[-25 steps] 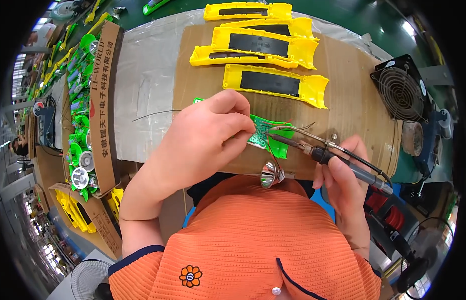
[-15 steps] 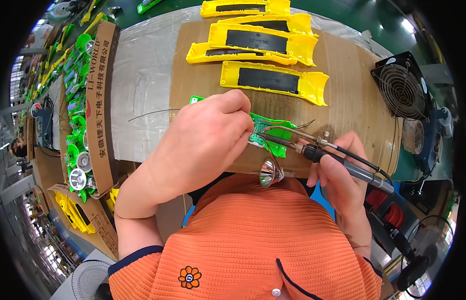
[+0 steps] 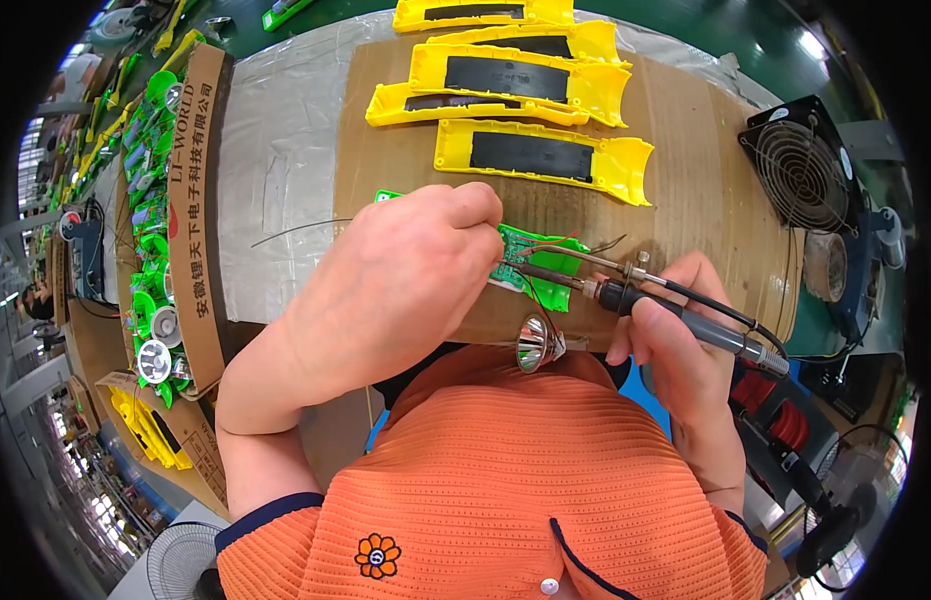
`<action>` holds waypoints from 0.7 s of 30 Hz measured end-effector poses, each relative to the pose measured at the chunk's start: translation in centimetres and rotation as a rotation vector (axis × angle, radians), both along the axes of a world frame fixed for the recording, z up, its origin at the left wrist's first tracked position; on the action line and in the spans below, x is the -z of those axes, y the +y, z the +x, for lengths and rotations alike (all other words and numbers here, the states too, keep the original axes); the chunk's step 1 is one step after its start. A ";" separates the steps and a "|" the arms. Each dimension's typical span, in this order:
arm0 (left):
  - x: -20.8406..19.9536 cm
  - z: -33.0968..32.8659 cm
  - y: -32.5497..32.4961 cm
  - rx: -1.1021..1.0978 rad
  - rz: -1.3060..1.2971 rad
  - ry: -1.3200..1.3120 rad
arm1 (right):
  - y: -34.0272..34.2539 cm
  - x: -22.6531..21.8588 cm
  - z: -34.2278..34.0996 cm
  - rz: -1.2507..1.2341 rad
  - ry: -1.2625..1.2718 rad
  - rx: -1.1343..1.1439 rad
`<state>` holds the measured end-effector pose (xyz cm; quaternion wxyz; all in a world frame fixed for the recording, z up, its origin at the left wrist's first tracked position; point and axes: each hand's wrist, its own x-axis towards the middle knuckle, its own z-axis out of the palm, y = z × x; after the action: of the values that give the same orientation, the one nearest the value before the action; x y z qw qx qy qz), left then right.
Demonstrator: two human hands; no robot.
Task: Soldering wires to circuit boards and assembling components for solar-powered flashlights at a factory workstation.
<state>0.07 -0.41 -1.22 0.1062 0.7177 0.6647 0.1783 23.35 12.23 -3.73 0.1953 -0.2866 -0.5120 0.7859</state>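
Observation:
My right hand [image 3: 683, 345] grips a soldering iron [image 3: 676, 318] with a thin metal feed tube fixed along it. Its tip meets a small green circuit board [image 3: 514, 262], which lies in a bright green plastic housing [image 3: 556, 290]. My left hand [image 3: 411, 265] is closed in a pinch at the board's left side; its fingertips and what they hold are hidden. A thin dark wire [image 3: 301, 230] runs out leftward from behind that hand. Red and black wires rise from the board. A shiny reflector cup [image 3: 535, 345] hangs at the table's near edge, close to my shirt.
Several yellow casing halves with black panels [image 3: 531, 157] lie at the far side of the cardboard-covered table [image 3: 686, 150]. A black fan [image 3: 801, 165] stands at the right. On the left, a cardboard box [image 3: 201, 215] holds green lamp parts [image 3: 151, 300].
The soldering iron has shifted slightly left and away from me, its tip still at the board. My left hand keeps its pinch in nearly the same place. The whole view has moved a little.

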 end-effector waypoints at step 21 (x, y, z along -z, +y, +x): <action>-2.1 0.9 0.9 0.009 -0.052 0.132 | 3.0 1.7 2.9 -0.006 0.155 0.291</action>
<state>0.97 0.48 0.83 0.0815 0.7280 0.6713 0.1127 26.29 15.23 -5.44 0.3449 -0.2969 -0.4461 0.7707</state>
